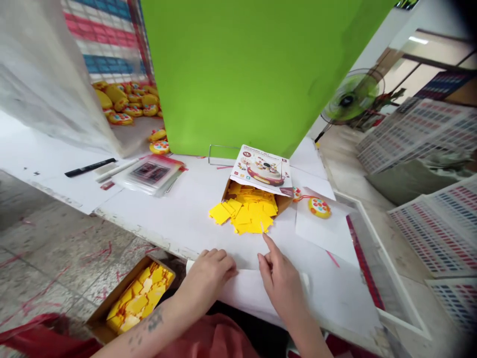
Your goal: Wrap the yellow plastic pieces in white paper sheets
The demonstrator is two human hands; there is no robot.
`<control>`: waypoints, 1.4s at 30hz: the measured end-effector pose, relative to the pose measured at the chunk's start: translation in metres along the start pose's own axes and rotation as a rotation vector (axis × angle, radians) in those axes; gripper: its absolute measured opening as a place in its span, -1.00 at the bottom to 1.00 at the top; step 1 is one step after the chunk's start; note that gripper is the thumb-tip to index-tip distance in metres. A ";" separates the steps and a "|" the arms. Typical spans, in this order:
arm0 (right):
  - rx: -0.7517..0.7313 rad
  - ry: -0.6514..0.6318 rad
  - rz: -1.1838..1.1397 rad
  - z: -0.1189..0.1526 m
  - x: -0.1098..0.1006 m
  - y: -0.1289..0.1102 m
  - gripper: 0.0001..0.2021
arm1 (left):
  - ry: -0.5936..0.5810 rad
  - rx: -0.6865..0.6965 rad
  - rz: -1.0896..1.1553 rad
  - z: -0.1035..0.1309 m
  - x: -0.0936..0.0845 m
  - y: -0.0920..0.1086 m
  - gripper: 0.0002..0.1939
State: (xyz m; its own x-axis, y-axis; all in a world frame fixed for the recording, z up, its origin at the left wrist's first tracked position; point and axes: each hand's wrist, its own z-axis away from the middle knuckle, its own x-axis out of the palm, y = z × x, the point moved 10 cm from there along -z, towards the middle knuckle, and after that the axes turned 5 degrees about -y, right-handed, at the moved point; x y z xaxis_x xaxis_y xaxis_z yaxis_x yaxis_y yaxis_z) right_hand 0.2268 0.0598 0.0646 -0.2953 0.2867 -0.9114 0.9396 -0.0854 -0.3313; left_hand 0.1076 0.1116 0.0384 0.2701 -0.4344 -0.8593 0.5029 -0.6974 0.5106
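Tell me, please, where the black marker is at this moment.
In the head view, the black marker lies at the left on the white table, just left of the white stick and the clear plastic bags.

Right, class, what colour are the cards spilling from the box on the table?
The cards are plain yellow; the head view shows them best.

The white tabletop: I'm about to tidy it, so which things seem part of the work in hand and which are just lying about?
Probably in use: yellow cards, near the right hand; printed box holding them.
Probably just lying about: black pen; clear plastic packets; yellow toy on the right.
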 end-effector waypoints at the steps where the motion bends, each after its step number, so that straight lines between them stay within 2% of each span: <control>1: -0.010 -0.003 -0.011 -0.004 0.000 -0.001 -0.55 | -0.001 0.013 -0.009 0.002 0.001 -0.001 -0.85; 5: -0.098 -0.044 0.012 -0.034 0.007 -0.022 -0.49 | -0.016 0.075 -0.023 0.017 0.002 0.003 -0.86; 8: -0.194 -0.098 0.090 -0.067 0.024 -0.055 -0.43 | -0.028 0.116 -0.020 0.028 -0.001 0.007 -0.87; 11: -0.218 -0.093 0.155 -0.095 0.042 -0.078 -0.36 | -0.037 0.109 0.000 0.033 -0.005 0.001 -0.86; 16: -0.191 -0.135 0.191 -0.112 0.067 -0.082 -0.30 | -0.007 0.025 0.083 0.038 -0.009 -0.022 -0.83; 18: -0.187 -0.151 0.139 -0.110 0.066 -0.078 -0.27 | -0.016 -0.038 0.163 0.039 -0.008 -0.032 -0.79; 21: -0.196 -0.181 0.006 -0.099 0.055 -0.072 -0.21 | -0.023 -0.187 0.360 0.042 -0.006 -0.049 -0.75; 24: -0.204 -0.250 -0.116 -0.077 0.037 -0.066 -0.17 | 0.073 -0.292 0.559 0.043 -0.010 -0.064 -0.64; 26: -0.217 -0.316 -0.169 -0.057 0.024 -0.065 -0.18 | 0.095 -0.297 0.722 0.040 -0.006 -0.067 -0.55; 28: -0.224 -0.385 -0.195 -0.037 0.014 -0.064 -0.21 | 0.037 -0.256 0.972 0.033 0.008 -0.060 -0.49; 31: -0.233 -0.467 -0.194 -0.011 0.008 -0.063 -0.23 | -0.108 -0.160 1.451 0.022 0.031 -0.033 -0.45; 34: -0.237 -0.507 -0.191 0.006 0.008 -0.061 -0.27 | -0.163 -0.182 1.754 0.016 0.048 -0.015 -0.50; 36: -0.194 -0.467 -0.204 0.010 0.005 -0.055 -0.30 | -0.151 -0.255 1.811 0.016 0.056 -0.012 -0.56; 38: -0.095 -0.362 -0.249 0.009 -0.004 -0.043 -0.39 | -0.148 -0.323 1.827 0.017 0.063 -0.011 -0.60; 40: 0.046 -0.252 -0.311 0.009 -0.013 -0.027 -0.56 | -0.144 -0.359 1.845 0.019 0.066 -0.012 -0.61; 42: 0.172 -0.217 -0.373 0.010 -0.014 -0.015 -0.77 | -0.134 -0.362 1.860 0.020 0.066 -0.012 -0.61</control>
State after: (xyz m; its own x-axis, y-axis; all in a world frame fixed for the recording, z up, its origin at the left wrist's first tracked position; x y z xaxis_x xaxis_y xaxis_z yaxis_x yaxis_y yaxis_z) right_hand 0.2155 0.0473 0.0800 -0.6544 0.1234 -0.7460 0.7252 -0.1770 -0.6654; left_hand 0.1030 0.0803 -0.0240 0.5486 -0.4367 0.7130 -0.1813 0.7703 0.6113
